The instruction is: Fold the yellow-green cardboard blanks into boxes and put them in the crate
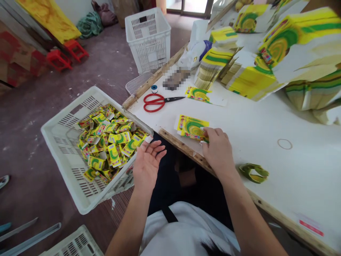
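My right hand (pixel 217 151) rests on the white table (pixel 266 131) near its front edge, fingers curled and pressing on a flat yellow-green printed carton (pixel 190 127). My left hand (pixel 147 161) hovers palm up, fingers spread and empty, just beside the rim of a white plastic crate (pixel 57 133) on the floor. That crate holds several folded yellow-green small boxes (pixel 109 142).
Red-handled scissors (pixel 157 102) and another flat carton (pixel 199 94) lie farther back on the table. Stacks of flat cartons (pixel 255 71) fill the back right. A rubber band (pixel 285 143) and a green band bundle (pixel 253 172) lie to the right. An empty white crate (pixel 148 37) stands beyond.
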Demonstrator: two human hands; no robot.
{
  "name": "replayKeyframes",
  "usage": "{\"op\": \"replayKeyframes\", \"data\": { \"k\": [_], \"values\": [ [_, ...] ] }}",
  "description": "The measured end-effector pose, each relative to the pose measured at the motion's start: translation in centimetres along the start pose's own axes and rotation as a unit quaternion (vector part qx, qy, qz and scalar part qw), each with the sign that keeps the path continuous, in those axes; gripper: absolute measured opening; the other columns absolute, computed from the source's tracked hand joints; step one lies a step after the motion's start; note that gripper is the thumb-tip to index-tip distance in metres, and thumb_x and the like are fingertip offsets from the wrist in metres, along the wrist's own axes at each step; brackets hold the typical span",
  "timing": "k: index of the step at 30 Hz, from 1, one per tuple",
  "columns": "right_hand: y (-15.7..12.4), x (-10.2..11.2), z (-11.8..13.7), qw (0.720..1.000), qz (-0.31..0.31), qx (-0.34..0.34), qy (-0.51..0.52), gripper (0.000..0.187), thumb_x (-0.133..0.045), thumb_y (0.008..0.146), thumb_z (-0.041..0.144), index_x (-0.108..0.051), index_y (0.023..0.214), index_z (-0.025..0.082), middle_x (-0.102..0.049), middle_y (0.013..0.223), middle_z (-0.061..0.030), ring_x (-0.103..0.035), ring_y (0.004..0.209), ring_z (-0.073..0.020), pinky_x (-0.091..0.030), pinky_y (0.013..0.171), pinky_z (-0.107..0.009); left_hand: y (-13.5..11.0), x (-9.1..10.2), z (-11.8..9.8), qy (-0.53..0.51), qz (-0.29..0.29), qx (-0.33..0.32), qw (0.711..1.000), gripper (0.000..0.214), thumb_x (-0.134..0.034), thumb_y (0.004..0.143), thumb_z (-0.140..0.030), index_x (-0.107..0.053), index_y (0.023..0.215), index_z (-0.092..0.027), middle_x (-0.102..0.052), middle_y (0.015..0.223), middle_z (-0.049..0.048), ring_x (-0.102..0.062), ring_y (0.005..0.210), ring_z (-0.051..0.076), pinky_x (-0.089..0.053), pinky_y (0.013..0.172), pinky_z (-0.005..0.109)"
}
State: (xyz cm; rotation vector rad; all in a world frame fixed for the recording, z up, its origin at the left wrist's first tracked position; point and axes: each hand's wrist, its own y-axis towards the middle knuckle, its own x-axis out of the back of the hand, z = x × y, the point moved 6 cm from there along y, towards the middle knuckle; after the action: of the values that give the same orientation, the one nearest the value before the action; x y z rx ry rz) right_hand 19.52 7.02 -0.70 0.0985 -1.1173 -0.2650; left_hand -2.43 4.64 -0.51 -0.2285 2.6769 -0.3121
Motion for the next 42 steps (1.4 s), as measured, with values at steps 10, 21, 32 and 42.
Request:
{"op": "replayKeyframes", "data": {
  "k": [10, 21, 32, 42],
  "values": [
    [0.4, 0.4, -0.7, 0.997, 0.035, -0.039, 0.054, 0.041, -0.053, 0.072, 0.006, -0.057, 0.112, 0.015, -0.068, 0.103, -0.0173, -0.063, 0.092, -0.0339, -0.051, 0.085, -0.051, -0.9, -1.3, 1.2, -0.012, 0.035, 0.042, 0.998, 0.040, -0.071, 0.077, -0.049, -0.063, 0.102, -0.019, -0.069, 0.086, 0.0013, -0.064, 0.072, 0.011, -0.053, 0.068, 0.023],
    [-1.8, 1.5, 2.3, 0.913, 0.056, -0.052, 0.401, 0.063, -0.067, 0.065, 0.016, -0.038, 0.120, 0.024, -0.058, 0.084, 0.0013, -0.060, 0.071, -0.0181, -0.052, 0.063, -0.032, -1.4, -3.1, 2.8, -0.051, 0.083, 0.053, 0.994, 0.047, -0.085, 0.065, -0.048, -0.069, 0.100, -0.021, -0.073, 0.100, 0.0041, -0.068, 0.092, 0.018, -0.055, 0.082, 0.029],
    [-6.0, -0.3, 9.6, 0.764, 0.265, 0.001, 0.588, 0.058, -0.074, 0.071, 0.019, -0.042, 0.120, 0.025, -0.056, 0.094, 0.0002, -0.059, 0.089, -0.0161, -0.051, 0.080, -0.031, -0.3, -3.4, -2.1, -0.147, -0.059, -0.142, 0.977, 0.052, -0.065, 0.073, -0.070, -0.057, 0.067, -0.019, -0.049, 0.058, -0.0037, -0.049, 0.054, 0.011, -0.049, 0.059, 0.023],
    [-4.5, 0.3, 7.1, 0.788, 0.196, -0.043, 0.582, 0.040, -0.073, 0.075, 0.030, -0.054, 0.110, 0.024, -0.056, 0.076, 0.0039, -0.054, 0.067, -0.0128, -0.045, 0.058, -0.024, -1.0, -1.9, 1.3, 0.031, 0.004, -0.139, 0.990, 0.056, -0.080, 0.059, -0.066, -0.063, 0.090, -0.023, -0.064, 0.084, 0.0005, -0.062, 0.074, 0.016, -0.054, 0.068, 0.027]
  ]
}}
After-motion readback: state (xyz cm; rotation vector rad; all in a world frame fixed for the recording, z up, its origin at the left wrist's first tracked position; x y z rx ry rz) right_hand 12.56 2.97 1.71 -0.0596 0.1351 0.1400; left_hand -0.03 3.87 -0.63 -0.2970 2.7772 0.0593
